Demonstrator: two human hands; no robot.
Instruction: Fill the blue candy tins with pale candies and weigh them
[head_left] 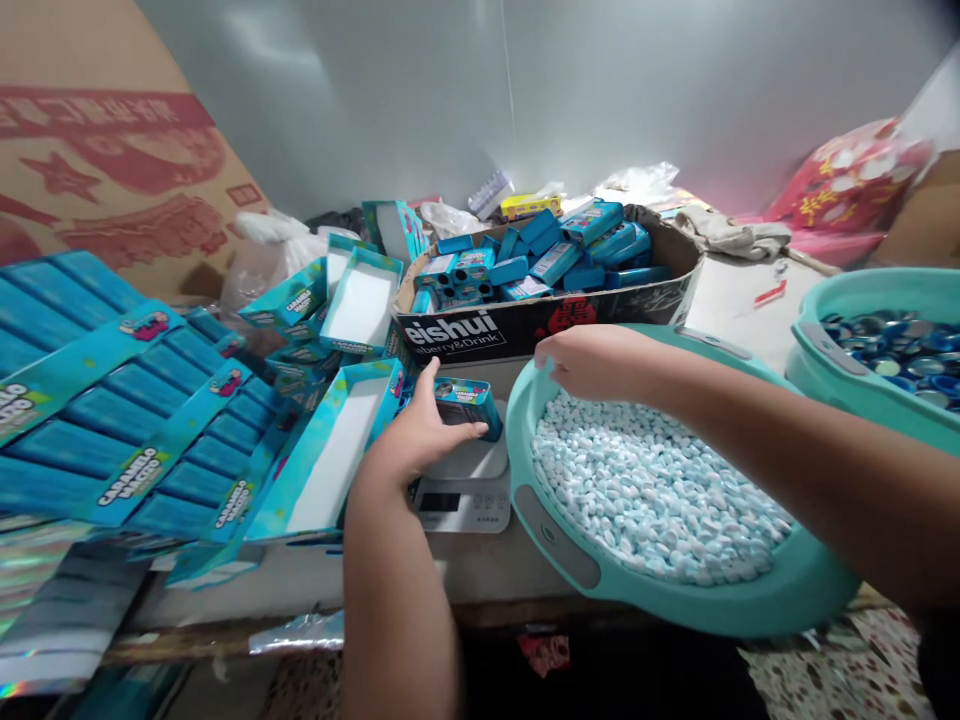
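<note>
- At the middle of the counter [727, 290], the left hand [420, 435] grasps a small blue tin [469, 403], with the thumb along its near side and the fingers over its left end.
- The small blue tin is a flat, oblong box with rounded corners. Its sides are bright blue, and the lid carries a printed picture too small to read.
- It rests on the platform of a white scale [465, 490]. The display on the front of the scale is dark.
- The right hand [592, 362] is at the far rim of a teal basin [555, 545], knuckles up and fingers bent down into the contents. Whether it grips anything cannot be told.
- The teal basin stands just right of the white scale and holds a deep heap of small white and pale-blue tablets [652, 490].
- Behind the scale is a cardboard box [525, 325] with black printed sides, filled with loose blue tins [555, 260] of the same kind.
- At the far right, a second basin [847, 385] holds round metal lids [900, 350].
- Just left of the scale lies an open display carton [337, 460], blue outside and white inside.
- Further left are stacked display cartons [112, 400] filled with rows of blue tins.
</note>
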